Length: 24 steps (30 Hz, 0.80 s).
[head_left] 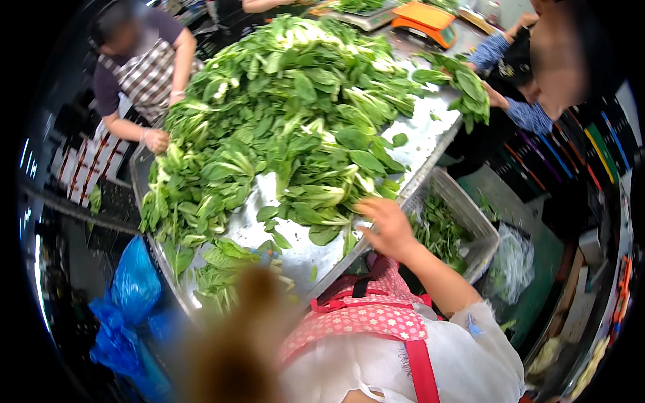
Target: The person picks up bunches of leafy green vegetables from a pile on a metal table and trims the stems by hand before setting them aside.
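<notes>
My right hand [383,225], fingers apart and holding nothing, reaches to leafy greens with pale stems [322,198] at the metal table's right edge [420,171]. A large mound of the same greens [289,87] covers much of the tabletop. At the lower centre a brown, smeared shape, possibly my left hand [262,289], blocks the view near a separate bunch [228,258]; its fingers cannot be made out.
A worker in a checked apron [144,77] handles greens at the left. Another person's striped sleeves [527,114] are at the right. An orange scale [423,20] sits behind. A grey crate [487,245] holds greens beside the table. Blue bags [134,275] lie lower left.
</notes>
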Available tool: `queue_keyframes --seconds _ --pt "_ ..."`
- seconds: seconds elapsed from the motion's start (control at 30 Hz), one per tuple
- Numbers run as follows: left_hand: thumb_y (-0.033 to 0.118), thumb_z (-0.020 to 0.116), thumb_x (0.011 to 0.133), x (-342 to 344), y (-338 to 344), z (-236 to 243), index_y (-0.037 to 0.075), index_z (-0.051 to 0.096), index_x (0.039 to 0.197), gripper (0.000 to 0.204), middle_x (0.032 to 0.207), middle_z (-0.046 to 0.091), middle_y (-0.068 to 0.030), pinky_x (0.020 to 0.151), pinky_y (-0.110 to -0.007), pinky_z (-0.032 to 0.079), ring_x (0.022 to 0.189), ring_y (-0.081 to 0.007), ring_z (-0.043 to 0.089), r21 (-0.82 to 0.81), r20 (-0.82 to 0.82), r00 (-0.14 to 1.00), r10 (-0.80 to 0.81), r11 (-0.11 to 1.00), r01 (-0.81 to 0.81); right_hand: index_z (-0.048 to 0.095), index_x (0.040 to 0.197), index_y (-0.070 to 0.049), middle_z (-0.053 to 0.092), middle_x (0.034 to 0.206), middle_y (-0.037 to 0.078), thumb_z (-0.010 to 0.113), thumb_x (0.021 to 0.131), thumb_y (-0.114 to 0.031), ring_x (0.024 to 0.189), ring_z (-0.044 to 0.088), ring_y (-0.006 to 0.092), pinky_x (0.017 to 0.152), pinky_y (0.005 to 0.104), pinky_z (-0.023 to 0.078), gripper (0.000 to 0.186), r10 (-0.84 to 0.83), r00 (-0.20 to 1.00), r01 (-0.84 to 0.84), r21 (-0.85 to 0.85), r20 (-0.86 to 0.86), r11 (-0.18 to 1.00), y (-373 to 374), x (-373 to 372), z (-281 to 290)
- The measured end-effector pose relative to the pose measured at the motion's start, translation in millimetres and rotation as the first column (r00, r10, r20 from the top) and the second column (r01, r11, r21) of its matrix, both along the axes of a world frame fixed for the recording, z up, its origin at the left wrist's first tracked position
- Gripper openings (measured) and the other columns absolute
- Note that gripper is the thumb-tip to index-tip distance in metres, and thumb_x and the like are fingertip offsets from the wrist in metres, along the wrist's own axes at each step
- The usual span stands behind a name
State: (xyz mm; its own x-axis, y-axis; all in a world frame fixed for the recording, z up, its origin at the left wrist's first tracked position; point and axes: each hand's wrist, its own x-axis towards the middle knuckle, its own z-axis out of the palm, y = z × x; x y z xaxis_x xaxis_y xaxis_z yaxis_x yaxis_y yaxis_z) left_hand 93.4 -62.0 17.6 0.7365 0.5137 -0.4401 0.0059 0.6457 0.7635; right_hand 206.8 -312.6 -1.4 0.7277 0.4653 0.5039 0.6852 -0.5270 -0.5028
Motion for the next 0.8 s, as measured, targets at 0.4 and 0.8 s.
queue_keyframes --seconds 0.4,0.8 --pt "0.005 0.061 0.084 -49.5 13.1 -62.8 0.005 0.06 0.096 0.012 0.087 0.062 -0.0043 0.071 -0.026 0.046 0.08 -0.0138 0.059 0.282 0.045 0.997 0.062 0.957 -0.073 0.037 0.135 -0.016 0.044 0.125 0.014 0.069 0.066 -0.014 0.099 0.048 0.0279 0.085 0.0459 0.037 0.076 -0.082 0.953 0.241 -0.565 0.292 0.789 74.0 85.4 17.5" --pt "0.009 0.064 0.082 -24.9 5.0 -29.0 0.004 0.061 0.094 0.013 0.079 0.062 -0.0061 0.061 -0.024 0.045 0.067 -0.0131 0.058 -0.057 -0.107 0.981 0.162 0.984 -0.169 0.027 0.141 -0.019 0.023 0.146 0.014 0.074 0.068 -0.03 0.133 0.024 0.0326 0.104 0.0534 0.021 0.087 0.146 0.987 -0.158 -0.457 -0.061 0.875 68.3 22.4 5.0"
